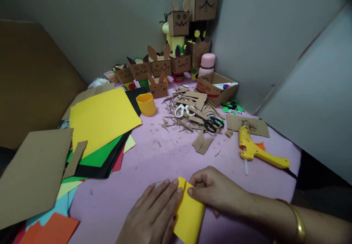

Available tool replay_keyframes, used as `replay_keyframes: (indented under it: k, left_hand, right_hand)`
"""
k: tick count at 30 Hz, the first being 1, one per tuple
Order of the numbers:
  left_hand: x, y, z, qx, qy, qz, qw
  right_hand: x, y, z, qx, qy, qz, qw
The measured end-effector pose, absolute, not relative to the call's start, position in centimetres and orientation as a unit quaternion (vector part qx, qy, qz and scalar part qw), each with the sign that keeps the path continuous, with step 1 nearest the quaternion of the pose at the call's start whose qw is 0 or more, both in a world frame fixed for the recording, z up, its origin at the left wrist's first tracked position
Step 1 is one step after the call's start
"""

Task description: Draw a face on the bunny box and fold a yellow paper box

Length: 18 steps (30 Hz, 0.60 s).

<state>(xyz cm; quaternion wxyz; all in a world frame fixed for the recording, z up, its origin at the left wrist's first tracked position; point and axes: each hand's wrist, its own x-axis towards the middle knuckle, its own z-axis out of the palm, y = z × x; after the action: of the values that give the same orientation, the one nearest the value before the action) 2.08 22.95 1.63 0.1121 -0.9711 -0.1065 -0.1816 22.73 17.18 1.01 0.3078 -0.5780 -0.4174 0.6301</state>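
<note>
A yellow sheet (189,212), folded or rolled into a flattened sleeve, lies at the front of the table; paper or thin foam, I cannot tell which. My left hand (154,212) lies flat with fingers stretched out, their tips pressing on its left edge. At the upper right edge, my right hand (216,189) pinches the sleeve between thumb and curled fingers. Farther back stands a finished-looking yellow ring (146,104), open at the top. The yellow glue gun (250,146) rests to the right, its nozzle on a stained cardboard piece (260,126).
Cardboard scraps (202,143) are heaped mid-table with white scissors (184,110) and black scissors (213,124). Coloured sheets (106,117) and a cardboard panel (35,170) cover the left. Cardboard animal heads (161,68), a pink bottle (206,64) and a cardboard box (217,90) stand behind.
</note>
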Motion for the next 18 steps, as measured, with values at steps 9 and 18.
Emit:
replay_keyframes:
  k: [9, 18]
  left_hand:
    - [2.09, 22.89, 1.83, -0.972, -0.103, -0.170, 0.126]
    - [1.86, 23.14, 1.92, -0.975, -0.108, -0.154, 0.117]
  right_hand:
    - [22.85, 17.24, 1.16, -0.571, -0.418, 0.634, 0.313]
    - [22.92, 17.17, 1.10, -0.559, -0.423, 0.642, 0.311]
